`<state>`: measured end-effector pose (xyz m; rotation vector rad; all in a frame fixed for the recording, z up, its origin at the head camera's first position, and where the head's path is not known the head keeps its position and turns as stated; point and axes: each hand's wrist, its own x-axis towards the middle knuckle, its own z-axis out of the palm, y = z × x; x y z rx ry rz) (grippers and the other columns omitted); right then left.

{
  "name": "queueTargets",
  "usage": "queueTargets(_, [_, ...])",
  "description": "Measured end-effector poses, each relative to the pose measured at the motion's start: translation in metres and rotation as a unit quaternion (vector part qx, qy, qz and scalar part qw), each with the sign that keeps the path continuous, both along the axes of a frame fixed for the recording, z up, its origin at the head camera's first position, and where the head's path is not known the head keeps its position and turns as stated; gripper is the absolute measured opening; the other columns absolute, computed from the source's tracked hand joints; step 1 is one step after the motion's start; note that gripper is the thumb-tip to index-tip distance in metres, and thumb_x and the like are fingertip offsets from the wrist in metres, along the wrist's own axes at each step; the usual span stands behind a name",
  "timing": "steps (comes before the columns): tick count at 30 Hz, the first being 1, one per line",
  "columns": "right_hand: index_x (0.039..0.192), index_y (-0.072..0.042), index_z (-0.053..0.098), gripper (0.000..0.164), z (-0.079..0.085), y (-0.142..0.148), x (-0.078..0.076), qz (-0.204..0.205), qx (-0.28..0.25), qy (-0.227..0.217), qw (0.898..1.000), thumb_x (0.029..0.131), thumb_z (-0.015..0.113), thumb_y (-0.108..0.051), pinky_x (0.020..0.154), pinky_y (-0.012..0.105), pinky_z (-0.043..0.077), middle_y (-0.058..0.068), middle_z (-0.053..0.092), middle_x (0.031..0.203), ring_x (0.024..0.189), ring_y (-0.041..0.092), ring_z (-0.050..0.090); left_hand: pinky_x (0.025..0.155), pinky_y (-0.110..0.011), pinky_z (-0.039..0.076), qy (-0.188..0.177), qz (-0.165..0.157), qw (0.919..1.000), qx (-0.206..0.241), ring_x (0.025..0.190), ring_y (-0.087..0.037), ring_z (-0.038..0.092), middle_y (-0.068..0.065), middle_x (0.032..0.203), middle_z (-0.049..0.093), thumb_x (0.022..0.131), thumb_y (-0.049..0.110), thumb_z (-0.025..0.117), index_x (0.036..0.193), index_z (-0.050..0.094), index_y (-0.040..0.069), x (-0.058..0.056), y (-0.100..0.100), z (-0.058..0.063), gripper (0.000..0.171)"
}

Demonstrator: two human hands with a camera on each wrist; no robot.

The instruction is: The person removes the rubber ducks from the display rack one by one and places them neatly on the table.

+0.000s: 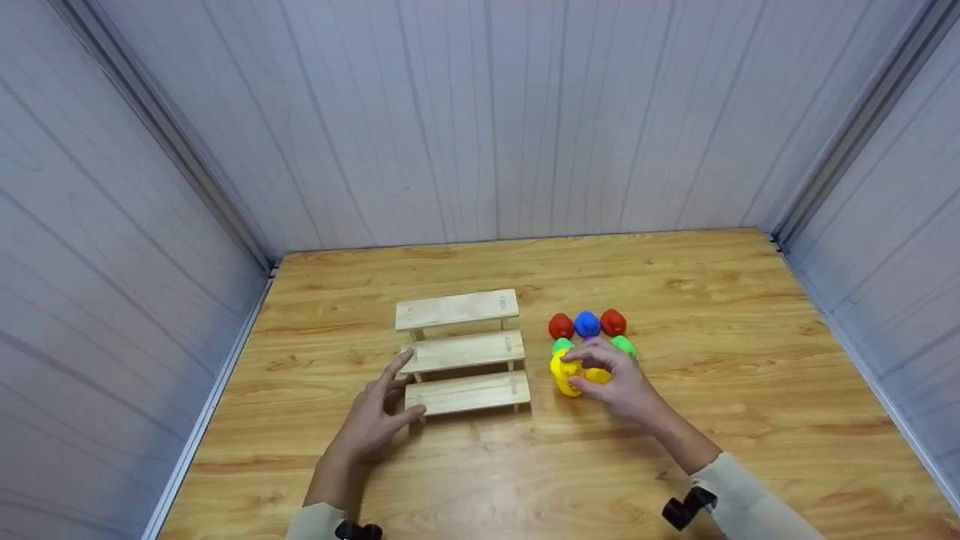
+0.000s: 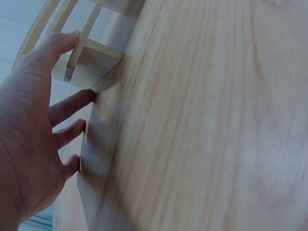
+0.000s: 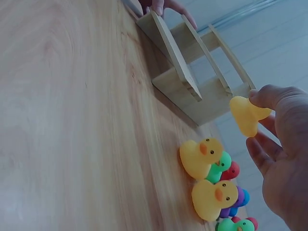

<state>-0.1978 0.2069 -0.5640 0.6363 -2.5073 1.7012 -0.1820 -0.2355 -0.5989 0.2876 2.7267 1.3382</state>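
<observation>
My right hand pinches a yellow toy duck between thumb and fingers, raised above the table. Under and beside that hand stand two more yellow ducks, partly covered in the head view. My left hand rests at the left end of a three-step wooden stand. Its thumb touches the lowest step and its index finger reaches the middle step. In the left wrist view the other fingers of this hand are spread beside the stand's end.
Behind the yellow ducks are red, blue and green ducks, plus a purple duck. The top step carries nothing. Pale panel walls enclose the wooden tabletop at the back and sides.
</observation>
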Motion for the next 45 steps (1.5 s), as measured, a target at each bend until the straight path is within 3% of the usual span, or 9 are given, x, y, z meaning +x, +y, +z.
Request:
queueTargets(5, [0.123,-0.007,0.083,0.026,0.002,0.011,-0.004,-0.014,-0.003,-0.004,1.000,0.097,0.086,-0.002,0.106,0.023,0.063,0.016,0.075,0.125,0.114,0.000,0.070,0.130,-0.082,0.033,-0.002,0.000,1.0000,-0.001,0.150,-0.049,0.063,-0.026,0.159,0.065,0.102,0.040,0.086,0.177,0.035,0.038,0.001,0.000,0.000,0.091])
queueTargets(12, [0.126,-0.008,0.083,0.029,0.005,0.027,-0.012,-0.032,0.018,-0.010,0.999,0.098,0.085,-0.002,0.108,0.036,0.066,0.015,0.075,0.128,0.114,-0.001,0.069,0.130,-0.081,0.032,0.006,0.005,1.0000,-0.004,0.150,-0.049,0.062,-0.026,0.157,0.067,0.101,0.040,0.086,0.176,0.036,0.037,0.000,0.000,0.000,0.091])
queueTargets(23, [0.126,-0.008,0.082,0.028,0.001,0.052,-0.014,-0.058,0.042,-0.012,0.997,0.099,0.085,-0.001,0.108,0.041,0.066,0.015,0.076,0.131,0.118,-0.006,0.066,0.127,-0.081,0.036,0.010,0.000,0.9999,-0.004,0.150,-0.047,0.061,-0.026,0.161,0.064,0.101,0.040,0.086,0.177,0.036,0.035,-0.001,0.002,-0.002,0.090])
queueTargets(32, [0.124,-0.005,0.082,0.029,-0.005,0.069,-0.012,-0.071,0.026,-0.002,0.997,0.096,0.084,0.004,0.103,0.017,0.060,0.020,0.076,0.130,0.118,-0.010,0.065,0.127,-0.083,0.035,0.002,0.000,1.0000,-0.008,0.151,-0.049,0.059,-0.024,0.158,0.067,0.102,0.042,0.085,0.177,0.034,0.037,-0.001,0.001,0.000,0.091])
queueTargets(45, [0.120,-0.006,0.082,0.027,-0.012,0.086,-0.004,-0.069,0.037,0.017,0.997,0.095,0.085,0.005,0.100,0.018,0.062,0.019,0.076,0.125,0.114,-0.010,0.065,0.128,-0.082,0.034,0.005,0.004,0.9999,-0.010,0.150,-0.050,0.060,-0.023,0.156,0.069,0.101,0.042,0.086,0.177,0.036,0.037,-0.002,0.001,-0.001,0.091])
